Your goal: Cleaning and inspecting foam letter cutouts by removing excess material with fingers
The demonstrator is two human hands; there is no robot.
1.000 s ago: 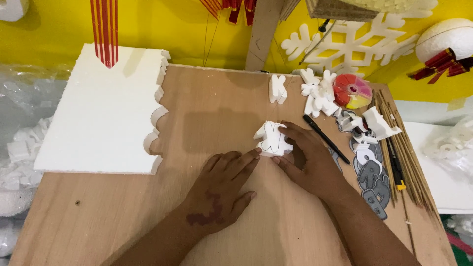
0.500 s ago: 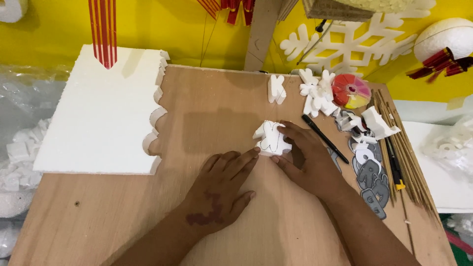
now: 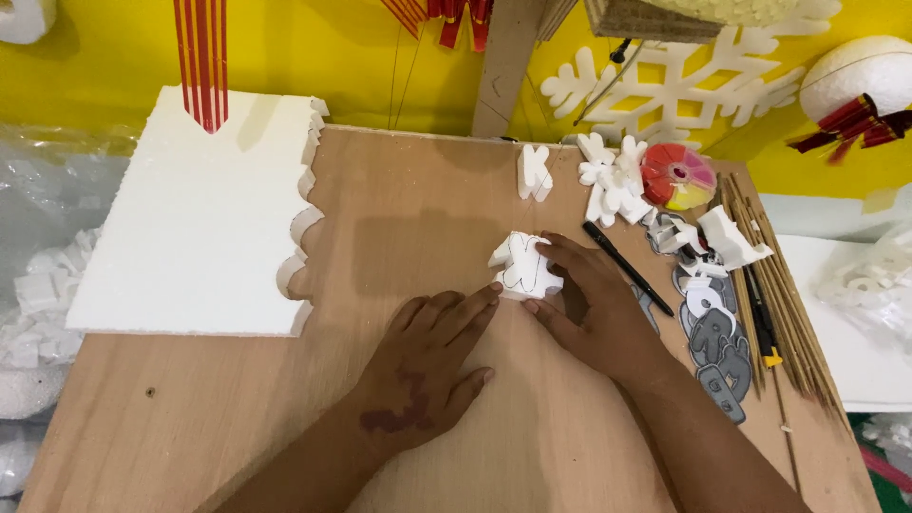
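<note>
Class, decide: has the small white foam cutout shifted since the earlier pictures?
No. The foam cutout sits the same way beside the black pen.

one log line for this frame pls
left hand flat on wooden board | right hand fingers on white foam cutout | black pen beside

White foam cutout (image 3: pixel 523 267) flat on board

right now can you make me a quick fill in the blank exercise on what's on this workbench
1. Both hands, the left hand and the right hand, touch a small ____ foam cutout.
2. The big foam sheet lies on the person's ____ side.
3. The black pen lies on the ____ board.
4. The round multicoloured disc sits ____ the pen.

Missing words: white; left; wooden; beyond
</note>
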